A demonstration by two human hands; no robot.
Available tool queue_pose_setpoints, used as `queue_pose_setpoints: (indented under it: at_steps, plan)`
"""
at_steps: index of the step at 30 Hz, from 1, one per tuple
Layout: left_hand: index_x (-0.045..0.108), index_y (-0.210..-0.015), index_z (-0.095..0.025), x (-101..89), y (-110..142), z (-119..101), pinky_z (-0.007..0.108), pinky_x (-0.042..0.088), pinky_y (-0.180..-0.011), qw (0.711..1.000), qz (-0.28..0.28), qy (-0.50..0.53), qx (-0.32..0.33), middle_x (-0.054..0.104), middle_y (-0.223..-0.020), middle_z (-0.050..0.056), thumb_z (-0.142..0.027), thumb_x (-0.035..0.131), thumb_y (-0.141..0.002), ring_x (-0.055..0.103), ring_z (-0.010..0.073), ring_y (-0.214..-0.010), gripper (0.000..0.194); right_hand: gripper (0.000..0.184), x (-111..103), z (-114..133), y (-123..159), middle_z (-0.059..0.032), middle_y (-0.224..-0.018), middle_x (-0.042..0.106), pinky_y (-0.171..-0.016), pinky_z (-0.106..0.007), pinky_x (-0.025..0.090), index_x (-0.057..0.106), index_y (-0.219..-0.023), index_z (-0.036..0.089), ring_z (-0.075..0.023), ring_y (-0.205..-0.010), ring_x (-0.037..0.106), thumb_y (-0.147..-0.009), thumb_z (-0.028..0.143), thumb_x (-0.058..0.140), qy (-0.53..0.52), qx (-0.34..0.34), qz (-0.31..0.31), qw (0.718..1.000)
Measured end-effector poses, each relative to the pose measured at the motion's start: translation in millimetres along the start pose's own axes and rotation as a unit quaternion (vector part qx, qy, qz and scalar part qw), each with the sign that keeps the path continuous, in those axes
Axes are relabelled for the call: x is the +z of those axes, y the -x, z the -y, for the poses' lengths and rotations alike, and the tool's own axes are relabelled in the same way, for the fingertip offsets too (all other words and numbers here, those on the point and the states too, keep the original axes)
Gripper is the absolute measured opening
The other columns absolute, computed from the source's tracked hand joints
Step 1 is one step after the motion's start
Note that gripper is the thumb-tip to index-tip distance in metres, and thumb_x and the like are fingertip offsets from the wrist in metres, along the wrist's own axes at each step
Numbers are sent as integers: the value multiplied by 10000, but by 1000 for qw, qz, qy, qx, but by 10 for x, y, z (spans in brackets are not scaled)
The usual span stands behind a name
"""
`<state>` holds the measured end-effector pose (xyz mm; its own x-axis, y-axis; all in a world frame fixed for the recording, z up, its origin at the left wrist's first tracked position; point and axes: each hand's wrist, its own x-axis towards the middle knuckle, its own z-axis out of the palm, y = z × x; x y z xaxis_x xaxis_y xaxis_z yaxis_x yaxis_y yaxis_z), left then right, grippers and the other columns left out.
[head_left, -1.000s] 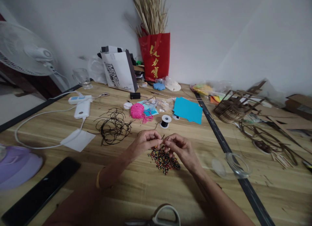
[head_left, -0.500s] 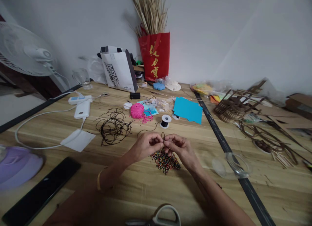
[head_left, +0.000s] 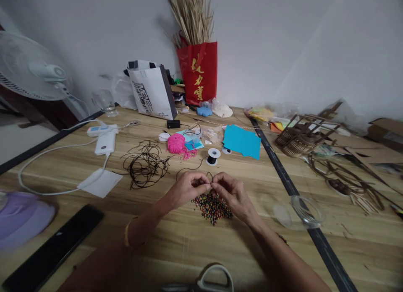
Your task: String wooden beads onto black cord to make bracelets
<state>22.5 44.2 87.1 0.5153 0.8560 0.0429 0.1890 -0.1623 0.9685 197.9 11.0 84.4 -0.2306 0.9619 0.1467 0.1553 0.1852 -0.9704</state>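
Observation:
Just above a pile of small multicoloured beads (head_left: 214, 209), my left hand (head_left: 190, 189) and my right hand (head_left: 230, 193) meet at their fingertips. Both are closed in a pinch on a thin dark cord (head_left: 210, 174), which makes a small loop above the fingers. Part of the cord is hidden by the fingers. A dark strand runs from behind my left hand toward a white spool of black cord (head_left: 213, 157), standing a little beyond the hands. I cannot make out whether a bead is between the fingertips.
A tangle of dark cords (head_left: 146, 164) and pink yarn (head_left: 176, 143) lie left of the spool. Blue paper sheets (head_left: 242, 141) are behind it. Scissors (head_left: 217, 279) lie at the near edge, a black phone-like slab (head_left: 53, 246) at left. A clear round container (head_left: 307, 212) is at right.
My fingertips have come together from slightly apart, and a small cord loop now stands above them. The left hand has lowered slightly. The view has shifted a little.

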Motion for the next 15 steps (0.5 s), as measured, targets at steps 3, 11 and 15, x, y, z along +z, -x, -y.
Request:
queue_pose_setpoints:
  at_steps: [3,11,15]
  plan:
    - [644,-769,-130,-13,-11,-7,214,425,-606,1000,11,12,-5,622,-685,3,-283,603,-766,550,111,-618,158,263,-1,20,12,12,-675,515,-546,-234,341,539,-808,178,-118,-610,466,-881,430,555,41,-25,-12,999]
    - [638,-768,-116,-30,-24,-4,235,444,-664,995,72,66,-3,648,-709,31,-337,602,-790,572,125,-661,225,270,-5,56,41,15,-699,457,-500,-214,302,512,-827,184,-106,-593,413,-902,444,522,23,-42,-52,998]
    - [631,-778,-117,-27,-31,-8,242,443,-680,992,86,90,-28,673,-724,40,-365,626,-782,580,127,-664,248,291,-53,27,7,31,-679,444,-496,-204,324,515,-828,181,-91,-561,387,-873,463,566,-45,-30,-63,997]
